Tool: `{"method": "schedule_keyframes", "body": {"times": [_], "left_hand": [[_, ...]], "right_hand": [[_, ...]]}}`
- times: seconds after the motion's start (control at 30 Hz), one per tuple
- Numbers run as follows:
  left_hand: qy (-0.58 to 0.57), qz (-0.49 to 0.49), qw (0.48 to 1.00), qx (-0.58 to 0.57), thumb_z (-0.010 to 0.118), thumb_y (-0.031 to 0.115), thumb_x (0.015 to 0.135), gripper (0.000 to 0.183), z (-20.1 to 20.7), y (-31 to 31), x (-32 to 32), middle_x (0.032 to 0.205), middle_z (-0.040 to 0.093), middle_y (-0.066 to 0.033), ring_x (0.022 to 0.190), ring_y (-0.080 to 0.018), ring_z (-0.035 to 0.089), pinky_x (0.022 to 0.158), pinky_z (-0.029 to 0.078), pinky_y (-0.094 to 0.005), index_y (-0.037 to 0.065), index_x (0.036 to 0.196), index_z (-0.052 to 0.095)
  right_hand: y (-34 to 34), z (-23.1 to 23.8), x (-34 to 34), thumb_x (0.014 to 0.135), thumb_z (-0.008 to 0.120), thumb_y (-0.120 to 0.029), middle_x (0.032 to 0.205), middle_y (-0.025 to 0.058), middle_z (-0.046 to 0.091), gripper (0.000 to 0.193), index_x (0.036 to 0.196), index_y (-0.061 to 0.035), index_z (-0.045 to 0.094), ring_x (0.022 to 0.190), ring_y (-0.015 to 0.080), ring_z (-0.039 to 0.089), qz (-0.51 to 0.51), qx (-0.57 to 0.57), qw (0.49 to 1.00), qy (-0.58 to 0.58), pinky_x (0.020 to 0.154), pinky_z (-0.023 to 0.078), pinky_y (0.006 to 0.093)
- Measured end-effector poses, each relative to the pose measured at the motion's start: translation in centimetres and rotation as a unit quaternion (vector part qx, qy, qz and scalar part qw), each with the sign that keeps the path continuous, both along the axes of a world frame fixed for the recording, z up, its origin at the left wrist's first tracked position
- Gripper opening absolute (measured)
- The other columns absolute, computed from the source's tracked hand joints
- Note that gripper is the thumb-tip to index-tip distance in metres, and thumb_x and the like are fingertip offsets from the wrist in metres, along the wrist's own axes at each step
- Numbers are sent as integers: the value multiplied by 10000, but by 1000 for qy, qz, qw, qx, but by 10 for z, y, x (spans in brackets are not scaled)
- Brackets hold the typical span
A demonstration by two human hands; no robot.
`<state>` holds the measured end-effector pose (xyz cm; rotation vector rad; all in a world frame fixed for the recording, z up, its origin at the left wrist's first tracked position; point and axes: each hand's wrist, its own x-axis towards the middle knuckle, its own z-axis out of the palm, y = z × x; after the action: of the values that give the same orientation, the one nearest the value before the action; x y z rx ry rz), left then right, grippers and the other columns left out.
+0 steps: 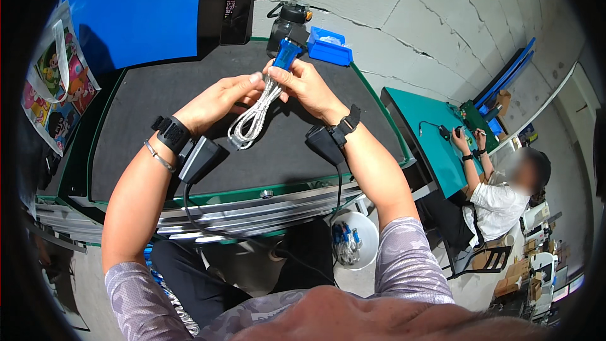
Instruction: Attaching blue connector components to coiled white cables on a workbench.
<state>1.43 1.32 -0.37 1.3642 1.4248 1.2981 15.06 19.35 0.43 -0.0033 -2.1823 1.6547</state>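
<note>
A coiled silver cable (251,120) with a blue connector (286,55) at its upper end is held over the dark mat. My right hand (306,86) grips it just below the connector, thumb laid across the front. From the other side my left hand (230,96) closes its fingers on the neck of the bundle; some of its fingertips are hidden behind the cable. The loops hang toward me, their lower end above the mat. Each wrist carries a black strap with a wired black box.
The dark work mat (145,132) lies in a green-edged table. Behind stand a dark bottle (287,25), a blue bin (329,47) and a black display (237,19). A white bucket (366,252) below holds several similar cables. At right, another person (505,196) works at a green table (420,126).
</note>
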Motion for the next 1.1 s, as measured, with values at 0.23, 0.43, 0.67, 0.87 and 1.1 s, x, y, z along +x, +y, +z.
{"method": "schedule_keyframes", "body": {"times": [0.23,0.43,0.67,0.87,1.1], "left_hand": [[-117,-92,989,0,393,466,1027,537,-5,3,-1,1028,662,-72,969,-152,636,855,504,-272,4,1242,564],[-133,-22,991,17,536,302,1003,271,-9,7,-5,836,614,-19,703,-74,619,627,504,-208,51,1097,578],[-11,96,994,40,646,297,942,274,-11,8,-7,756,508,34,682,-48,488,601,400,-206,59,1033,547],[-8,96,994,41,669,324,923,282,-8,8,-8,741,475,51,670,-44,451,598,372,-211,74,987,555],[-46,131,989,54,661,324,928,262,-10,10,-11,744,482,54,654,-41,455,590,382,-204,82,956,564]], "right_hand": [[-2,-1,0,975,581,-347,932,5,605,376,1208,-53,559,791,72,546,85,-61,994,16,724,473,239],[6,2,-3,996,513,-416,1047,29,617,485,1329,-63,506,878,108,589,34,-113,992,36,774,482,258],[14,7,-2,968,580,-372,1141,28,620,450,1316,-90,527,945,88,567,19,-166,979,116,814,471,272],[12,9,0,992,514,-421,1208,31,613,469,1336,-102,516,1020,94,550,56,-186,975,106,835,440,265],[11,8,-1,1002,486,-434,1244,39,599,485,1365,-113,496,1068,95,534,67,-157,979,112,836,429,265]]}}
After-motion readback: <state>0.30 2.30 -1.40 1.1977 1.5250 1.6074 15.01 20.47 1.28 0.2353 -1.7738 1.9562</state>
